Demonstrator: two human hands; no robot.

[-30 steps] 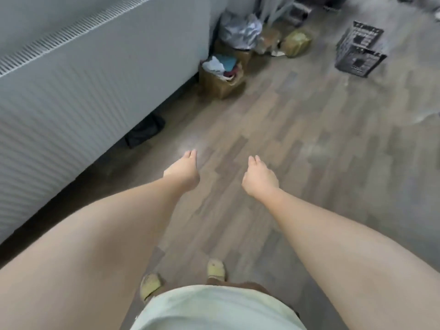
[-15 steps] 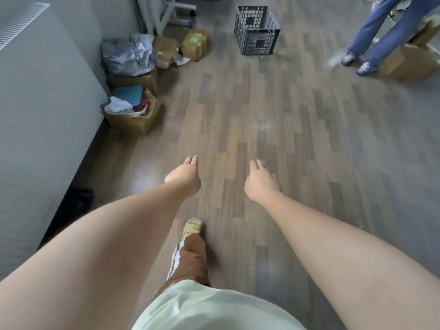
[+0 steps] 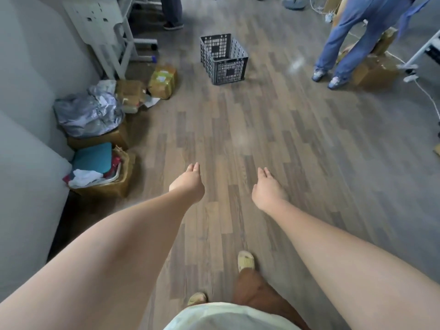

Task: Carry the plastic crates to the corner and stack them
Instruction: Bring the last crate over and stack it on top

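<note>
A dark grey plastic crate [image 3: 222, 59] with lattice walls stands upright and empty on the wood floor, far ahead and slightly left of centre. My left hand [image 3: 189, 182] and my right hand [image 3: 267, 190] are stretched out in front of me over bare floor, well short of the crate. Both hands hold nothing, with fingers extended and held loosely together. Only this one crate is in view.
Cardboard boxes with clothes [image 3: 102, 172], a silver bag [image 3: 89, 113] and a yellow package [image 3: 163, 81] line the left wall. A white metal stand [image 3: 107, 32] is behind them. A person in blue trousers [image 3: 350, 39] stands at the right by boxes and a cable [image 3: 426, 94].
The view has swung right and forward as I walk. The crate has shifted from the upper right to ahead of me and looks closer. My hands stay held out, empty.
</note>
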